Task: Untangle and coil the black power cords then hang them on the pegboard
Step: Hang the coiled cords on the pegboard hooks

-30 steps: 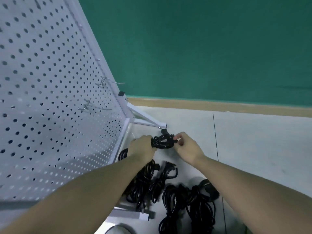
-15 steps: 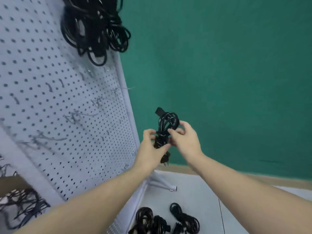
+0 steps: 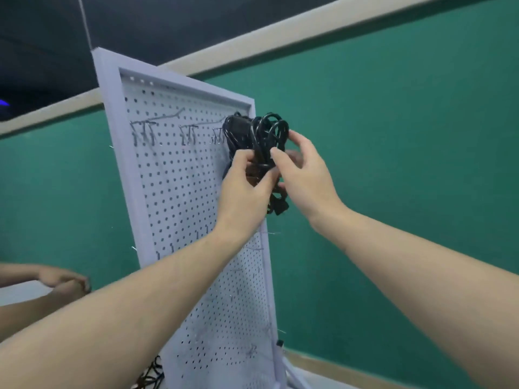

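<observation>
The green wall (image 3: 393,164) fills the room behind everything, with a pale band and a dark ceiling above it. In front of it stands the white pegboard (image 3: 179,209) in its frame, tilted in this view, and a second ago I was looking at its foot and the floor; now the person's arms are stretched up to its top right corner. That jump upward tells me the coiling of this cord is finished and the hanging step is under way.

Along the top row sit several wire hooks (image 3: 143,133), bare as far as I can see. At the right end of that row a dark mass of black cord (image 3: 236,130) sits against the board, apparently one already hung, though the blur makes it hard to separate from the one in hand.

The coiled black power cord (image 3: 266,141) is held right beside that spot, its loops standing up above the fingers and a plug end (image 3: 279,206) dangling below. The left hand (image 3: 244,189) grips the middle of the bundle, fingers curled around it. The right hand (image 3: 306,175) pinches the loops from the other side with thumb and fingertips. I judge the loop is being lined up with a hook, not yet on it.

Down at the board's foot a few more black cords (image 3: 151,374) lie waiting, and another person's hand (image 3: 64,282) shows at the far left.
</observation>
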### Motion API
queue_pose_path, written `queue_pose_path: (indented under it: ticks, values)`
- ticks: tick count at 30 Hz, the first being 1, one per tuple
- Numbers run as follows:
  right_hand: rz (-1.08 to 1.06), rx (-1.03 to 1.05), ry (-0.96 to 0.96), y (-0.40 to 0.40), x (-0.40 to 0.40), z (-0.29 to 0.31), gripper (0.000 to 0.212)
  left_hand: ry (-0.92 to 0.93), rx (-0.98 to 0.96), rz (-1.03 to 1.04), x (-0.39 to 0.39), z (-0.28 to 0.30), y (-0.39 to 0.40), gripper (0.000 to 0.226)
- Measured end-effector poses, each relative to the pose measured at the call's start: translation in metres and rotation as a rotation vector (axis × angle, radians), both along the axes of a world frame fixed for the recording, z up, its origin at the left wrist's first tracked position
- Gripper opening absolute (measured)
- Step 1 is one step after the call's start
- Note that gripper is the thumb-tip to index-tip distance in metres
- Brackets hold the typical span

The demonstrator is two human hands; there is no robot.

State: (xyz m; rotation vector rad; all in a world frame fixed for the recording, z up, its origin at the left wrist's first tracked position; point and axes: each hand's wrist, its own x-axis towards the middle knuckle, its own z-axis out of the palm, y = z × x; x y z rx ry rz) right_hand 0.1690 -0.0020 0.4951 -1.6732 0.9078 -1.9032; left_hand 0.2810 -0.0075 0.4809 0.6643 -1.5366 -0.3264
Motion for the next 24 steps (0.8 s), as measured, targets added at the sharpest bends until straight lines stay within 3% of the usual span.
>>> queue_pose_path:
  ticks: [5, 11, 16, 19, 22, 24]
  values:
    - [-0.019, -0.059, 0.093, -0.007, 0.022, 0.049, 0.056, 0.037, -0.045, 0.107, 0.013, 0.044, -0.008, 0.023]
    - [-0.040, -0.069, 0.210, -0.032, 0.051, 0.071, 0.048, 0.146, 0.001, 0.230, 0.031, 0.058, -0.026, 0.017]
    - [-0.056, -0.088, 0.149, -0.041, 0.057, 0.069, 0.036, 0.136, -0.009, 0.253, 0.036, 0.060, -0.032, 0.015]
    - [-0.079, -0.075, 0.126, -0.043, 0.051, 0.062, 0.030, 0.122, -0.011, 0.216, 0.036, 0.059, -0.034, 0.030]
    - [-0.074, -0.030, 0.150, -0.046, 0.046, 0.059, 0.035, 0.108, 0.058, 0.184, 0.039, 0.056, -0.038, 0.065]
    - [-0.060, 0.011, 0.187, -0.048, 0.045, 0.059, 0.037, 0.082, 0.097, 0.208, 0.041, 0.055, -0.041, 0.074]
